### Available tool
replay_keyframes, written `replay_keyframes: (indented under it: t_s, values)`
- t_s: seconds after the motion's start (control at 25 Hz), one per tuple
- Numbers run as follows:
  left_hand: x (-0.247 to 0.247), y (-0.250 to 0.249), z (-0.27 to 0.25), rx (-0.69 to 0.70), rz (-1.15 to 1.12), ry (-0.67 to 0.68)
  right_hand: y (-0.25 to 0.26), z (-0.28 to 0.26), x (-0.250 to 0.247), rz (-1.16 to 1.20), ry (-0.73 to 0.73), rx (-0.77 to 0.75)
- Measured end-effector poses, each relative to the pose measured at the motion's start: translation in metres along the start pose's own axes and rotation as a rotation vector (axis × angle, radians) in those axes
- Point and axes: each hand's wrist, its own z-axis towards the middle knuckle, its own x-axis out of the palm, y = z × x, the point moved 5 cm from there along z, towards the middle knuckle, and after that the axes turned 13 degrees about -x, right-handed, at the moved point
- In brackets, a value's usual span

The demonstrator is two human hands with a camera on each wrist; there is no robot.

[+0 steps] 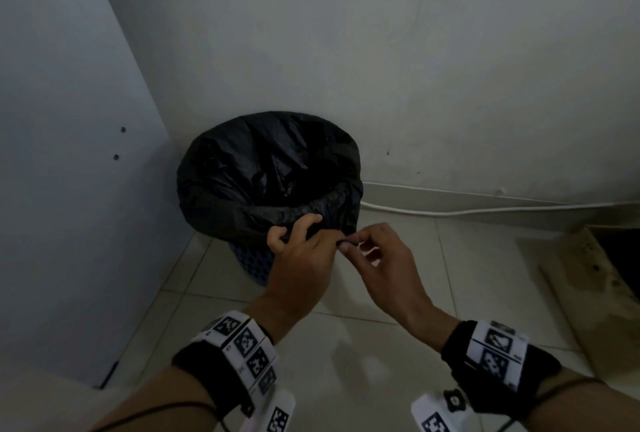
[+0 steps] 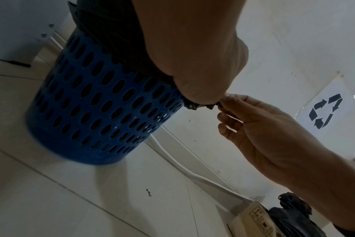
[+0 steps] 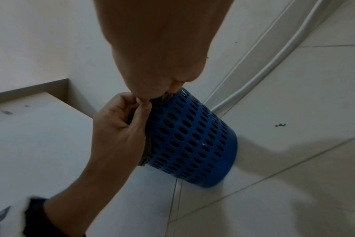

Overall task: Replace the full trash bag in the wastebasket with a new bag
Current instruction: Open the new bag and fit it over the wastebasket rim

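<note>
White panel stands at left. Beside it, in the corner on the tiled floor, a blue perforated wastebasket is lined with a black bag, its edge folded over the rim. Left hand grips the bag's gathered edge at the near rim. Right hand pinches a small tail of the same edge, just beside the left. White cable runs along the wall. Cardboard lies at right.

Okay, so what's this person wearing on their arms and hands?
Both hands, left hand and right hand, are bare, with no sleeves over the forearms. Each wrist carries a black strap with white blocks printed with black square-pattern markers: left wrist band, right wrist band. Thin dark cables trail along both forearms.
</note>
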Motion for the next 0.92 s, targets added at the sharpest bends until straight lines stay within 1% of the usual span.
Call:
replay_keyframes:
  t_s: [0.04,0.08,0.12,0.2,0.24,0.28,0.32,0.4,0.48,0.52,0.6,0.68,0.72,0.76,0.8,0.84,0.92]
  values:
    - [-0.001,-0.001,0.001,-0.002,0.000,-0.014,0.000,0.003,0.000,-0.024,0.007,-0.017]
    - [-0.003,-0.001,0.001,-0.002,0.005,-0.020,-0.003,0.005,0.001,-0.008,0.013,0.005]
    - [-0.003,-0.001,0.002,0.001,0.015,-0.017,-0.007,0.006,0.003,0.067,0.009,0.071]
    - [-0.005,-0.001,0.003,-0.002,0.056,-0.011,-0.015,0.006,0.008,0.373,-0.027,0.279]
    - [-0.005,0.000,0.004,-0.008,0.078,-0.019,-0.014,0.004,0.011,0.503,-0.033,0.354]
    - [-0.006,0.001,0.004,-0.016,0.091,-0.030,-0.012,0.004,0.011,0.560,-0.021,0.363]
    - [-0.006,0.002,0.005,-0.028,0.097,-0.037,-0.009,0.005,0.010,0.534,0.014,0.314]
    - [-0.006,0.003,0.006,-0.037,0.097,-0.033,-0.002,0.007,0.004,0.304,0.106,0.131]
    - [-0.005,0.004,0.005,-0.031,0.104,-0.031,0.003,0.012,-0.002,0.055,0.107,-0.022]
    - [-0.004,0.004,0.004,-0.033,0.107,-0.029,0.002,0.014,-0.002,0.002,0.090,-0.045]
    - [-0.004,0.005,0.004,-0.046,0.114,-0.030,-0.002,0.018,0.001,0.011,0.109,-0.003]
    - [-0.004,0.005,0.005,-0.041,0.131,-0.032,-0.009,0.019,0.006,0.167,0.126,0.144]
    - [-0.005,0.004,0.007,-0.027,0.138,-0.033,-0.010,0.019,0.009,0.265,0.102,0.220]
    - [-0.005,0.004,0.009,-0.017,0.141,-0.039,-0.010,0.020,0.009,0.321,0.059,0.247]
    - [-0.005,0.004,0.010,-0.015,0.139,-0.051,-0.009,0.021,0.008,0.298,0.016,0.200]
    - [-0.005,0.005,0.012,-0.023,0.137,-0.063,-0.007,0.022,0.005,0.200,0.001,0.097]
    - [-0.001,0.007,0.013,-0.060,0.124,-0.060,-0.001,0.024,0.007,-0.024,0.052,-0.162]
